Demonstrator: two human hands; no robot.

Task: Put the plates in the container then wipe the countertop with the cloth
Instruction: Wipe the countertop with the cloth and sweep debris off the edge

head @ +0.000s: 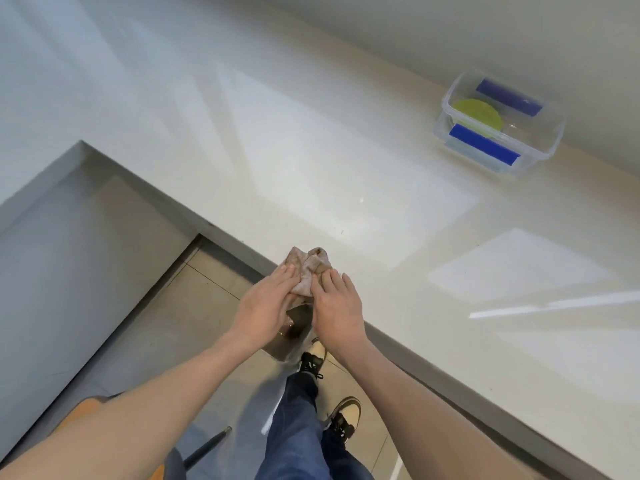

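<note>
Head view: wiping step, with left hand (266,299) and right hand (337,306) grasping bunched cloth (308,268) at countertop (346,168) edge, green plate (478,114) already in container (498,133) well apart; next, probably flattening cloth, sweeping across surface.

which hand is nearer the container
Right. The right hand is on the cloth, on the side towards the container; the left hand is beside it, farther away.

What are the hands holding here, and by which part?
Both hands, left hand and right hand, have fingers on the near end of the bunched cloth at the countertop edge.
</note>
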